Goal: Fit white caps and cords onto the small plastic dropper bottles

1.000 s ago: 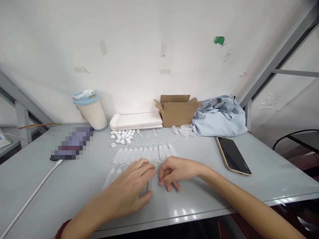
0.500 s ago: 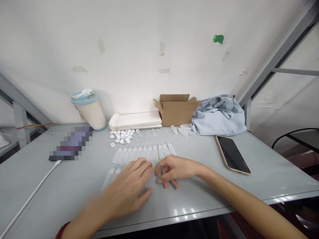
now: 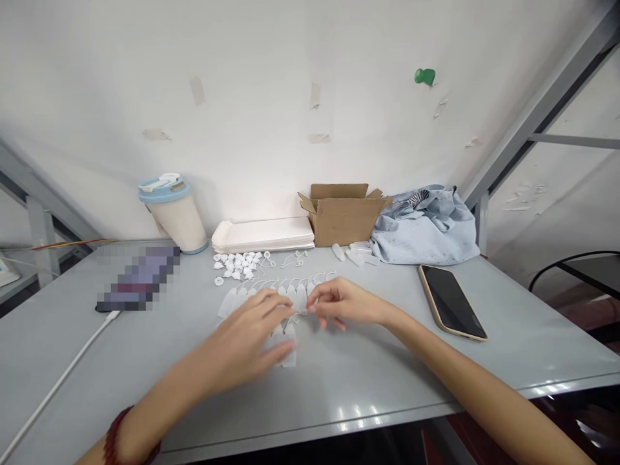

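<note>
Small translucent plastic tubes [image 3: 241, 299] with thin looped strings lie side by side in a row. Nearer the edge, a second row of tubes [image 3: 289, 349] shows partly beneath my left hand [image 3: 254, 329]. That hand is spread palm down over them, thumb apart from the fingers, slightly blurred. At the right end of the back row is my right hand [image 3: 341, 302], its fingers curled and thumb and index tips close together by the tubes. Whatever is between those tips is too small to make out. My right hand hides the row's last tubes.
Behind the rows are white caps [image 3: 237, 265], a stack of white envelopes [image 3: 264, 234], an open cardboard box [image 3: 346, 221] and loose clear tubes [image 3: 356, 255]. A cup [image 3: 177, 216] and cabled phone [image 3: 140, 281] stand left; a blue cloth bag [image 3: 426, 229] and phone [image 3: 453, 301] lie right.
My right hand has moved away from me, up to the back row. My left hand has shifted slightly back and left, leaving the right end of the front row more visible.
</note>
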`<state>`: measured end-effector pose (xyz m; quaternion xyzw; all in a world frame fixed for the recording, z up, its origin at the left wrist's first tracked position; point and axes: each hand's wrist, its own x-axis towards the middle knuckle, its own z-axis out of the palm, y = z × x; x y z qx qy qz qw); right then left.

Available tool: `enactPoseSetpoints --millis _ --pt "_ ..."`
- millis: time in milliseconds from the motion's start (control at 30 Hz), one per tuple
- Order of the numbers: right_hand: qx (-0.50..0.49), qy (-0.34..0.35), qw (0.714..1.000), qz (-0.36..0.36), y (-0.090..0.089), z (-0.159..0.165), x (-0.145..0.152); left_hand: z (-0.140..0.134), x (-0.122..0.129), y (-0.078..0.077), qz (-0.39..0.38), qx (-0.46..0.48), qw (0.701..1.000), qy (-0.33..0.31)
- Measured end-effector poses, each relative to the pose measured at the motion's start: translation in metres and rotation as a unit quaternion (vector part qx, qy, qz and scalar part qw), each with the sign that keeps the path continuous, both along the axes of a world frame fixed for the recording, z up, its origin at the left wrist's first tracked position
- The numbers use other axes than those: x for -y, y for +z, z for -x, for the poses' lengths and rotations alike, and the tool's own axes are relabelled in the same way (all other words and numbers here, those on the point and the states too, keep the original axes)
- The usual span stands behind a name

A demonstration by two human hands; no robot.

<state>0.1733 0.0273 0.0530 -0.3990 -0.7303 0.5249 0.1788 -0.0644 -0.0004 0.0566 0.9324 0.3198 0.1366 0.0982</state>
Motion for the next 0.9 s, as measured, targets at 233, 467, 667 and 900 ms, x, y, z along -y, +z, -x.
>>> enactPoseSetpoints --millis 233,467,667,900 --pt "0.208 -0.194 0.844 -0.456 -0.027 -0.030 -0.041 0.009 -0.089 -0.013 -0.059 0.021 0.983 0.173" --pt "0.364 -0.180 0.795 -0.451 -0.043 -0.044 -0.058 -0.006 -0.121 -0.026 -0.042 -0.001 0.981 0.188" --pt "0.425 -0.168 0.780 -0.428 -0.045 -0.041 -0.056 0.001 -0.109 -0.022 -0.041 0.027 0.979 0.198" --pt "0.411 -0.193 0.789 -0.413 -0.053 -0.041 -0.058 0.015 -0.085 -0.010 -0.035 0.113 0.969 0.218"
